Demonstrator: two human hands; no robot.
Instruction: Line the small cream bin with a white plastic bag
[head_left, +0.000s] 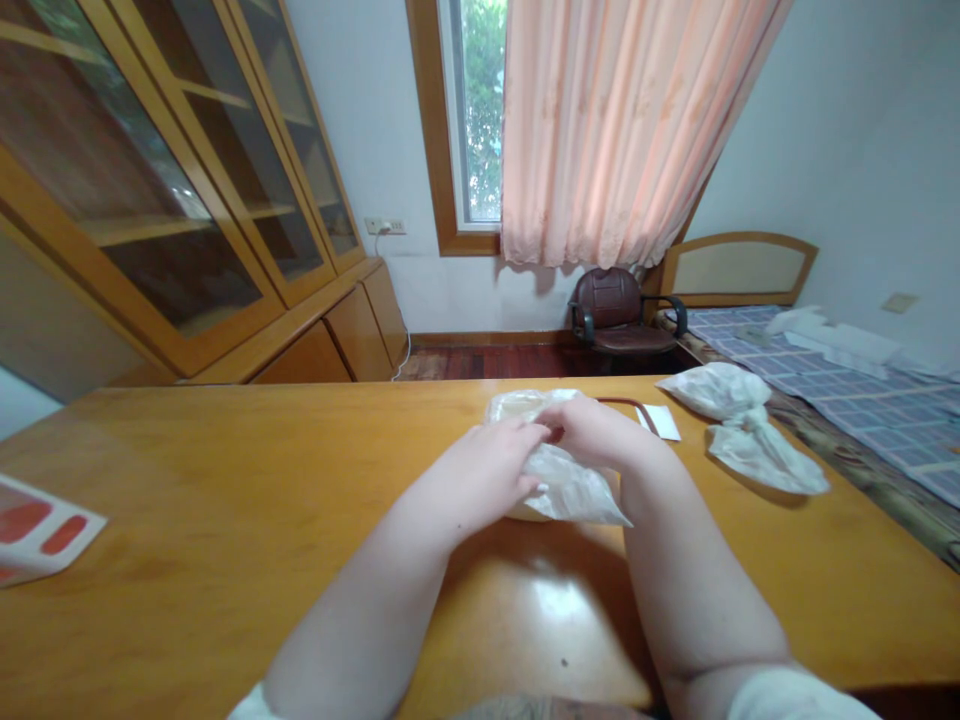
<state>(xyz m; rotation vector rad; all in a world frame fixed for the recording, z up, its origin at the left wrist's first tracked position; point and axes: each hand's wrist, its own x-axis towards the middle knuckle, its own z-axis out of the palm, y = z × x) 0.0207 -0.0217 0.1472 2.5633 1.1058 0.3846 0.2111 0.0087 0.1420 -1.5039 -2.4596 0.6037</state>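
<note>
A crinkled, translucent white plastic bag [574, 485] sits on the wooden table [247, 500] in front of me, with a pale edge showing beneath it. My left hand [504, 455] is curled against the bag's left side, its fingers bent inward. From the right, my right hand [589, 430] reaches over the bag with fingertips tucked in at its middle. The two hands meet there, so the fingertips and whatever they pinch are mostly hidden. What the bag contains cannot be made out.
A thin brown curved handle [637, 405] and a white card [663, 422] lie behind my right hand. Knotted white plastic bags [750, 425] rest near the table's right edge. At far left stands a red-and-white box [45, 530]. Beyond are a chair [622, 310] and bed [862, 370].
</note>
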